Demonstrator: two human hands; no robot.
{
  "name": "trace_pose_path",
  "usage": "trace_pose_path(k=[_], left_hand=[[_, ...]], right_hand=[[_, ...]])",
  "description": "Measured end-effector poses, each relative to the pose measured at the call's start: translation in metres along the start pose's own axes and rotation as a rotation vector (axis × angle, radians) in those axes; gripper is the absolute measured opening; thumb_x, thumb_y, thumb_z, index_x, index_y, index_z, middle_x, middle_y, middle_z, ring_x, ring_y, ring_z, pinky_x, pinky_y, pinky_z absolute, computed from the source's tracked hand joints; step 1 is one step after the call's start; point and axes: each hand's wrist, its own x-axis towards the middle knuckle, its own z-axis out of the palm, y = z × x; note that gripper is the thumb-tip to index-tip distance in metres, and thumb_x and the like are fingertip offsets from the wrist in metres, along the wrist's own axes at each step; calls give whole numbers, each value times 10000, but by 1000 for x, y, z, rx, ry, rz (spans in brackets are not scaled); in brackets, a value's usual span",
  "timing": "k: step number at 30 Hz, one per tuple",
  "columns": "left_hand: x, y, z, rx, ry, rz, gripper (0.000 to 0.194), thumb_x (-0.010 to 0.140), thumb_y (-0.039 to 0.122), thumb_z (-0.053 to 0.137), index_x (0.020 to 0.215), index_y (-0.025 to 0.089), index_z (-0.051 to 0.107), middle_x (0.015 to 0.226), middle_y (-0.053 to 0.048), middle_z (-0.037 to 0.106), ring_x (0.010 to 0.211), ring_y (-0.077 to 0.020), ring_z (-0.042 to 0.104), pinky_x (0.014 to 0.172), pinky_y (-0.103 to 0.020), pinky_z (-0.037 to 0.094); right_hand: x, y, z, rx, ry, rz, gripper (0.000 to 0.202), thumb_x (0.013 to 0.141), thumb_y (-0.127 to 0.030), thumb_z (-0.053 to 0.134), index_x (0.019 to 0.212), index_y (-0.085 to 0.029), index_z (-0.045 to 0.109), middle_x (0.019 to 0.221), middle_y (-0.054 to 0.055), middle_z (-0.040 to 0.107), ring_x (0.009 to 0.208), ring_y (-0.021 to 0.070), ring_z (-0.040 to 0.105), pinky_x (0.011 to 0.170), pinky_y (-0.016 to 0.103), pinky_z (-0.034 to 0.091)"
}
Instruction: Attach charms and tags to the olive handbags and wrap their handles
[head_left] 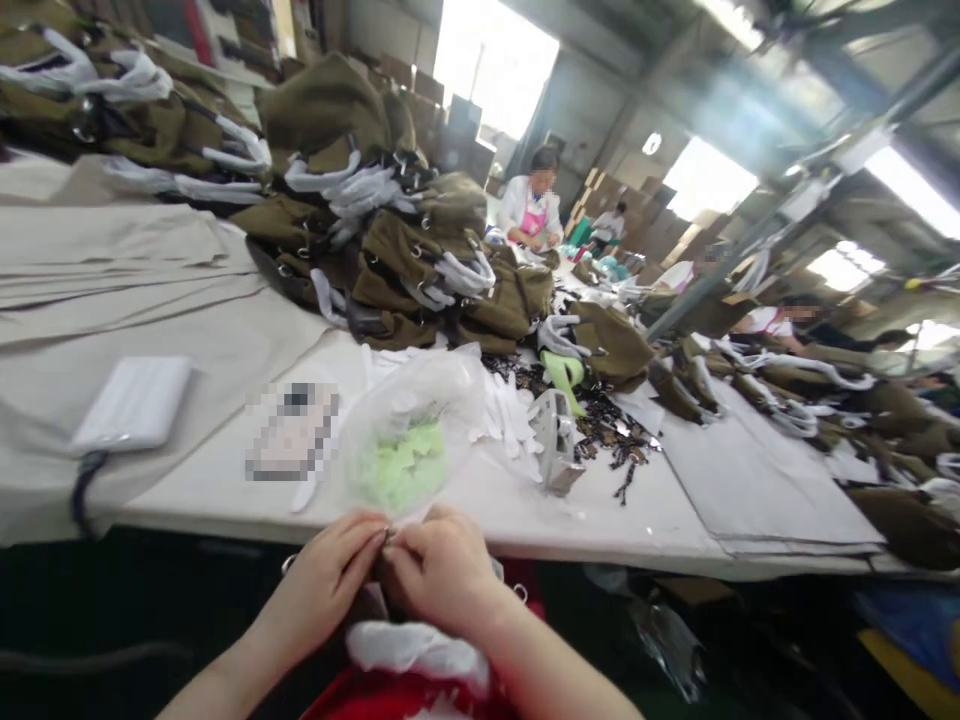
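My left hand (326,575) and my right hand (442,560) meet just in front of the table edge, both closed with their fingertips pinched together. Between them glints a small metal piece (388,536), too small to make out fully. It appears to belong to a bag in my lap, mostly hidden by my hands. The bag's handle (416,645) is wrapped in white and lies below my wrists. Metal rings (520,593) show at both sides. Just beyond my fingers lies a clear plastic bag (450,400) with light green pieces (409,465) inside.
A phone (294,430) and a white box with a cable (135,402) lie left. To the right stand a tape dispenser (556,440) and dark straps (619,430). Olive bags (397,270) are heaped behind. A person in a pink apron (532,215) works farther back.
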Motion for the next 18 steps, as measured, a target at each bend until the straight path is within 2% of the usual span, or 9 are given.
trace_pose_path(k=[3, 5, 7, 10, 12, 14, 16, 18], left_hand=[[0, -13, 3, 140, 172, 110, 263, 939, 395, 473, 899, 276, 704, 911, -8, 750, 819, -181, 717, 760, -250, 584], [0, -12, 0, 197, 283, 162, 250, 931, 397, 480, 882, 286, 699, 872, -4, 754, 783, -188, 722, 749, -264, 594], [1, -5, -6, 224, 369, 167, 233, 928, 388, 478, 870, 293, 682, 846, -5, 750, 758, -194, 721, 739, -284, 598], [7, 8, -13, 223, 452, 121, 222, 925, 396, 477, 856, 292, 661, 822, -7, 736, 743, -198, 714, 710, -300, 593], [15, 13, -13, 189, 468, 79, 251, 931, 415, 466, 834, 277, 650, 815, -15, 727, 756, -196, 712, 705, -297, 586], [31, 17, -9, 147, 434, 31, 300, 939, 440, 442, 810, 254, 639, 801, -30, 721, 764, -201, 707, 705, -299, 582], [56, 23, -4, 124, 395, -22, 338, 944, 466, 416, 866, 225, 640, 849, -60, 726, 813, -221, 706, 734, -327, 581], [90, 35, 2, 126, 403, -50, 385, 949, 477, 392, 1026, 183, 627, 984, -106, 722, 912, -248, 695, 805, -379, 574]], right_hand=[[7, 1, 6, 38, -6, 14, 212, 924, -303, 533, 800, -225, 686, 797, 24, 706, 758, 176, 628, 673, 271, 404], [8, 0, 8, 86, 29, 97, 195, 932, -258, 504, 853, -216, 677, 859, 40, 699, 801, 188, 642, 704, 279, 441], [7, -2, 7, 152, 108, 145, 174, 901, -218, 522, 998, -207, 666, 960, 62, 686, 900, 214, 646, 784, 310, 471], [3, -4, 7, 327, 180, 36, 361, 825, -207, 595, 1185, -220, 626, 1115, 73, 650, 1028, 223, 624, 893, 331, 475], [3, -2, 13, 510, 195, -47, 282, 807, -207, 607, 1079, -221, 678, 1087, 62, 661, 1025, 204, 626, 911, 310, 469], [4, 2, 23, 763, 225, 12, 102, 811, -247, 617, 867, -193, 683, 924, 46, 690, 897, 172, 641, 839, 278, 482], [6, 8, 36, 1119, 213, 187, 216, 801, -386, 649, 745, -184, 594, 732, 15, 671, 592, 112, 569, 599, 226, 459], [9, 15, 44, 1488, 157, 358, 383, 743, -537, 680, 725, -198, 503, 608, -24, 625, 360, 48, 334, 381, 191, 260]])
